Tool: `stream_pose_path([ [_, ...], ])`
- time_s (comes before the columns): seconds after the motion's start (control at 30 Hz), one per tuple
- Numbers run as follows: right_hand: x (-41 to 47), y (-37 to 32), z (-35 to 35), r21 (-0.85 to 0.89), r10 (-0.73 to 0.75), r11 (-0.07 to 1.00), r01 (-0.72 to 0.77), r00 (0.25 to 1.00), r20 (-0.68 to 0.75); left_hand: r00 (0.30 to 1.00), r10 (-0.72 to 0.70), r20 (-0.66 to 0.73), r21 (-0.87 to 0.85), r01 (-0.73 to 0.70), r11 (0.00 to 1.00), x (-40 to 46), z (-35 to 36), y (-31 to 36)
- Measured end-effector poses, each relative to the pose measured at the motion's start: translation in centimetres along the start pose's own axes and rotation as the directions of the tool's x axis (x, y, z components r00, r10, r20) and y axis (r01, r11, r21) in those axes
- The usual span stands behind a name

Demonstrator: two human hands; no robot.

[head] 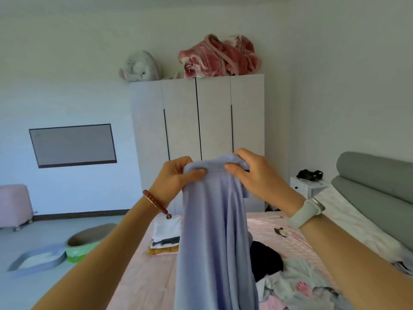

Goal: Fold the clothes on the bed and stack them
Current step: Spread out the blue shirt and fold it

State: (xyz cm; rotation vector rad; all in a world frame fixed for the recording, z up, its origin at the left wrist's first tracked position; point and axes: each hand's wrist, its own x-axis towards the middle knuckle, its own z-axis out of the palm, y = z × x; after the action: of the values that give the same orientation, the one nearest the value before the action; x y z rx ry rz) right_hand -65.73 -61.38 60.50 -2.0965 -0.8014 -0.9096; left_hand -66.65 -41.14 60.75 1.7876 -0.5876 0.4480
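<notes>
At the centre of the frame a lavender garment [214,231] is held up in the air above the bed [143,285], its top edge bunched between the two hands and its length hanging down past the lower edge of the picture. The left hand [176,177] is clenched on the cloth's upper left corner, thumb pressed over the fold; the right hand [252,173] is curled round the upper right corner, thumb on the front. A red bead bracelet [155,203] is worn on the left wrist and a pale watch [307,212] on the right. Beneath, the bed is covered by a pink sheet. In the lower right a dark garment [266,258] and a pale patterned garment [308,285] are seen lying loose on it. Just left of the hanging cloth, a stack of folded clothes [166,237] is set near the bed's left edge. At the right edge a grey padded headboard [375,175] is seen, with a white nightstand [309,186] beside it. On the floor at lower left a grey tray [38,260] and a green-rimmed oval bowl [89,241] are placed touching; a pink stool [14,204] stands at the left edge. Farther back, a white wardrobe [199,130] is set against the wall, with a pink blanket [220,57] and a grey bundle [140,67] on top. A dark-framed panel [72,145] is mounted on the left wall.
</notes>
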Motion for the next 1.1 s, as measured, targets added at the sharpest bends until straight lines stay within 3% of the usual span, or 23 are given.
stream_pose_path([
  [0.07,1.4,-1.1,0.2,-0.105,-0.035,0.994,0.029,0.998,-0.051,0.997,-0.041,0.070,0.060,0.037,0.998,-0.3,-1.5,0.9],
  [0.13,2.7,-1.4,0.2,-0.158,-0.008,0.987,-0.008,0.995,-0.099,0.972,-0.140,0.186,0.237,0.094,0.967,-0.7,-2.9,1.4],
  [0.23,3.8,-1.0,0.7,-0.068,0.097,0.992,-0.105,0.989,-0.110,0.938,-0.295,0.180,0.377,0.211,0.902,-1.1,-4.4,1.0],
  [0.3,3.7,-0.6,1.5,-0.001,0.255,0.967,-0.256,0.965,0.064,0.944,-0.327,0.045,0.283,0.302,0.910,-1.0,-4.6,0.8],
  [0.37,2.6,-0.1,2.4,-0.069,0.372,0.927,-0.368,0.885,0.280,0.916,-0.386,-0.108,0.096,0.396,0.913,-0.4,-4.5,0.8],
  [0.43,1.2,-0.2,3.5,-0.082,0.388,0.921,-0.381,0.875,0.288,0.846,-0.505,-0.170,-0.102,0.495,0.863,0.2,-4.1,0.9],
  [0.53,-0.6,-1.6,5.3,0.265,0.341,0.861,-0.435,0.879,0.333,0.778,-0.607,-0.163,-0.252,0.562,0.788,0.8,-2.8,1.0],
  [0.63,-1.3,-2.8,7.0,0.416,0.286,0.782,-0.464,0.860,0.423,0.758,-0.620,-0.203,-0.348,0.536,0.769,1.0,-1.5,0.9],
  [0.83,-1.3,-2.5,8.9,0.339,0.340,0.838,-0.427,0.895,0.288,0.799,-0.575,-0.175,-0.446,0.456,0.770,0.6,-0.4,0.5],
  [0.93,-1.2,-2.1,9.2,0.201,0.308,0.914,-0.353,0.925,0.224,0.842,-0.520,-0.142,-0.463,0.408,0.787,0.6,0.1,0.6],
  [1.03,-0.6,-1.3,7.4,0.046,0.246,0.964,-0.261,0.946,0.211,0.897,-0.409,-0.169,-0.367,0.328,0.870,0.2,0.4,0.3],
  [1.1,0.3,-1.0,5.5,-0.003,0.172,0.984,-0.176,0.962,0.211,0.925,-0.258,-0.280,-0.100,0.239,0.966,-0.6,0.4,-0.8],
])
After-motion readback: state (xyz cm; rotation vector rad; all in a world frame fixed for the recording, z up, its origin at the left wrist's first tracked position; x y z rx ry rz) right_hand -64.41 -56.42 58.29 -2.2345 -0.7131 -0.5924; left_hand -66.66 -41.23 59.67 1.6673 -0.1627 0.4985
